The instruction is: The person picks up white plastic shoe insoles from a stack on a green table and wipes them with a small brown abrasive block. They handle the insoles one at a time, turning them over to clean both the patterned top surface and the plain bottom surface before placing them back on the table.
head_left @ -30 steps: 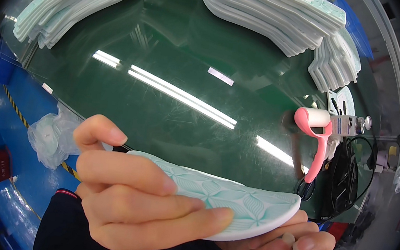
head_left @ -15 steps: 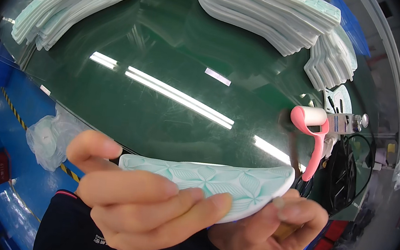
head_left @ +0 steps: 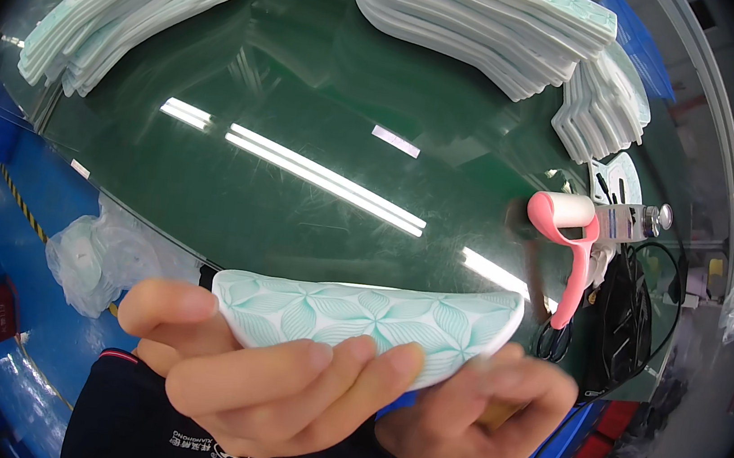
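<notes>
A curved, smooth white panel with a teal leaf pattern [head_left: 375, 318] is held up near my body, just over the table's front edge. My left hand [head_left: 268, 381] grips it, with several fingers laid across the patterned face and the thumb side at its left end. Close against the panel's lower right edge is my right hand [head_left: 491, 411], its fingers curled together and smeared by motion. Whether anything small is pinched in them cannot be made out. The far side of the panel is hidden.
Stacks of similar white pieces stand on the green table [head_left: 296, 212]: a left stack [head_left: 138, 13], a back stack [head_left: 481, 25] and a smaller right stack [head_left: 603, 107]. At right lie a pink-handled roller [head_left: 571, 284], a clear bottle [head_left: 626, 222] and a black bag [head_left: 623, 322]. A plastic bag [head_left: 88, 252] sits lower left.
The panel has tipped so that more of its patterned face shows, and it has shifted slightly left. My right hand has moved a little left along with it. My left hand keeps its grip.
</notes>
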### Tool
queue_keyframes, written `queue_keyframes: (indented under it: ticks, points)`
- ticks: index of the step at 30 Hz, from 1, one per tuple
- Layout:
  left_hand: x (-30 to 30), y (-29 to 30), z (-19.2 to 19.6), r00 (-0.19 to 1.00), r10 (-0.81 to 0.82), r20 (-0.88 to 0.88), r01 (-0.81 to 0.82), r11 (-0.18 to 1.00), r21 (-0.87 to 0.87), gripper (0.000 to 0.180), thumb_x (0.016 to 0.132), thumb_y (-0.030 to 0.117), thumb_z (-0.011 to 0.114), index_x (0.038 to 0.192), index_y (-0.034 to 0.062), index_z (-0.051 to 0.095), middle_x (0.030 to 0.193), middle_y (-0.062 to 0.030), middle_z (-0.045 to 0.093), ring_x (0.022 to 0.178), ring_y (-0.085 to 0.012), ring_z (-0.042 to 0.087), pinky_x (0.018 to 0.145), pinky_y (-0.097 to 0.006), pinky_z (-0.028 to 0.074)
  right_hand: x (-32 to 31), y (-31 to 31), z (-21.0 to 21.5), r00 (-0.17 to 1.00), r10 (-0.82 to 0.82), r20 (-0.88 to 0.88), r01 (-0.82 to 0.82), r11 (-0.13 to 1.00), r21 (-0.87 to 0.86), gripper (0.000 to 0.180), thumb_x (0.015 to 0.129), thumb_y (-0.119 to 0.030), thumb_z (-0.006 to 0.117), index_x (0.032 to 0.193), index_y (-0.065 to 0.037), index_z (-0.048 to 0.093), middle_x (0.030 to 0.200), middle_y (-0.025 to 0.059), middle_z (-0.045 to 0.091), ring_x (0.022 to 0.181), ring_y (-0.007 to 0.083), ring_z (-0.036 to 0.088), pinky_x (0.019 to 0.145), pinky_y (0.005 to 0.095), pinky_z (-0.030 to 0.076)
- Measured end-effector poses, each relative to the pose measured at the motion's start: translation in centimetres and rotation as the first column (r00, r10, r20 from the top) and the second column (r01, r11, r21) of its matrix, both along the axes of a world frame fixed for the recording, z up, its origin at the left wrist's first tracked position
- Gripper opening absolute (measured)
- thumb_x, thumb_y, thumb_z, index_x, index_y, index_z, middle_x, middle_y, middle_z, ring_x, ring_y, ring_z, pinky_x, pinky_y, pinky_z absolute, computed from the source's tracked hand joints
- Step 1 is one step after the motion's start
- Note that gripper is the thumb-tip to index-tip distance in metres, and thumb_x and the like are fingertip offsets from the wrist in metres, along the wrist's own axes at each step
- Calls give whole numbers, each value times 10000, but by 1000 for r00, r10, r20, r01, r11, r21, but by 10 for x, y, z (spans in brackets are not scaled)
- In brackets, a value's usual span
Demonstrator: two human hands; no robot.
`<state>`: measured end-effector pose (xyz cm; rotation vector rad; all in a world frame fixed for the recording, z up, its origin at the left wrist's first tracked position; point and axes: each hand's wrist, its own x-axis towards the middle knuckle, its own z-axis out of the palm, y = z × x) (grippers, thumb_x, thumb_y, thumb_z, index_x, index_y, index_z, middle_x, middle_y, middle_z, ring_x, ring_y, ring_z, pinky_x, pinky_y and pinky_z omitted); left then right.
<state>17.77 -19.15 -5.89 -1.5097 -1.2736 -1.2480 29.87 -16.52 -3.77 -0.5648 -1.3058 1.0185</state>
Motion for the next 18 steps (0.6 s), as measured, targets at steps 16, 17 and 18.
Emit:
queue_keyframes:
  ticks: [16, 17, 18]
  points:
    - [0, -5, 15, 979, -64, 193, 101, 977, -189, 151, 610, 340, 641, 719, 236, 647, 615, 134, 475, 705, -79, 420, 790, -351, 316, 5, 4, 0, 994, 74, 79, -78, 996, 51, 265, 603, 129, 674, 817, 17, 565, 675, 111, 581, 563, 155, 559, 557, 226, 441]
    - [-1, -5, 15, 977, -82, 199, 118, 977, -177, 158, 604, 346, 646, 718, 237, 648, 613, 135, 472, 702, -79, 416, 784, -348, 317, 2, 2, 4, 998, 32, 56, -34, 998, 43, 269, 598, 131, 677, 817, 21, 567, 678, 119, 588, 567, 159, 564, 555, 227, 441]
    - [-3, -4, 14, 976, -93, 197, 127, 978, -166, 164, 597, 351, 652, 717, 238, 648, 610, 136, 469, 699, -79, 413, 777, -346, 317, -2, 1, 5, 1000, -4, 27, 3, 1000, 31, 272, 593, 133, 679, 818, 24, 570, 680, 127, 595, 571, 164, 570, 552, 228, 441]
